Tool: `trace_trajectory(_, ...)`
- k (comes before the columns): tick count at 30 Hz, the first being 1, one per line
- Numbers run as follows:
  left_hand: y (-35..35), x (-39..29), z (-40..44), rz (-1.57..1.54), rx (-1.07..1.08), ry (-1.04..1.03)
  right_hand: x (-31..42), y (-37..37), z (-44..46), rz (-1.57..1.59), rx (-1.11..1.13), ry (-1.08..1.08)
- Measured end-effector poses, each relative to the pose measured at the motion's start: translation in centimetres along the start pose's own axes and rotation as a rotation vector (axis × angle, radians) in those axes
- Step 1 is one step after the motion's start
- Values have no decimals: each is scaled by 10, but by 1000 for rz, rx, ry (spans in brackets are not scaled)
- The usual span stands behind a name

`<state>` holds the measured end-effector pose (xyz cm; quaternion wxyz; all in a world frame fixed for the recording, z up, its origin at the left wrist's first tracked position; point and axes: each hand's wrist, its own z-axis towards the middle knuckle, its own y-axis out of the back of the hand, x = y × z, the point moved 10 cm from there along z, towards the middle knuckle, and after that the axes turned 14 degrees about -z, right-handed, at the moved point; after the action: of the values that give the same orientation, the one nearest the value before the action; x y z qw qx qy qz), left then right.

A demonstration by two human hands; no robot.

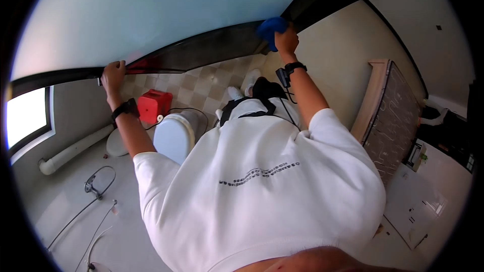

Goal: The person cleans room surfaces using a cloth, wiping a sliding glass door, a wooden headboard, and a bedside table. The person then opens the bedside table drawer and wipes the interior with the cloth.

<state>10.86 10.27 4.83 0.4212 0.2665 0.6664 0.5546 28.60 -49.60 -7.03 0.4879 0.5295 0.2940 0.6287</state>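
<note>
A pale frosted-glass door panel (151, 15) with a dark frame (201, 48) spans the top of the view in front of me. On the left, my left hand (114, 76) is closed round the edge of that frame. My right hand (286, 39) presses a blue cloth (271, 29) against the frame at its right corner, fingers closed on the cloth. Part of the cloth is hidden behind the hand. Both wrists wear black straps.
Below my left arm stand a red plastic stool or bucket (154, 106) and a white toilet (172, 135). A white pipe (75, 150), a shower head with hose (91, 187) and a window (27, 116) are at left. A patterned mattress (390, 121) leans at right.
</note>
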Motion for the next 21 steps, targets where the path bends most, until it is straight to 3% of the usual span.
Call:
trace_trajectory(2, -2, 4, 1, 28, -10, 32, -16, -25, -8, -65, 367, -233)
trace_trajectory(4, -5, 6, -5, 7, -48, 36, -47, -66, -15, -6, 435, -311)
trace_trajectory(6, -4, -3, -10, -1, -100, -15, -54, -63, -15, 48, 506, -374)
trace_trajectory(8, -6, -4, -16, 87, -140, -51, -38, -82, -57, 73, 1086, -247)
trace_trajectory(9, 1, -46, -51, 173, -574, -325, -41, -82, -62, 72, 997, -206)
trace_trajectory(11, -8, -115, -78, 252, -562, -635, -35, -67, -67, 157, 1046, -170)
trace_trajectory(12, -12, -146, -91, -108, -488, -726, -27, -64, -72, 239, 1096, -133)
trace_trajectory(13, -43, -166, -92, -267, -337, -724, -31, -65, -75, 243, 1097, -143)
trace_trajectory(15, -125, -214, -95, -357, 37, -704, -16, -62, -69, 333, 1050, 46)
trace_trajectory(16, -171, -242, -98, -394, 351, -544, -9, -55, -68, 331, 1043, 43)
trace_trajectory(17, -194, -274, -109, -723, 472, -589, 17, -21, -58, 486, 886, 105)
trace_trajectory(18, -224, -325, -128, -1018, 732, -530, 44, 17, -41, 641, 711, 171)
trace_trajectory(20, -256, -359, -133, -1221, 843, -472, 68, 67, -26, 551, 700, 210)
trace_trajectory(21, -219, -400, -128, -1354, 735, -575, 78, 91, -13, 474, 677, 248)
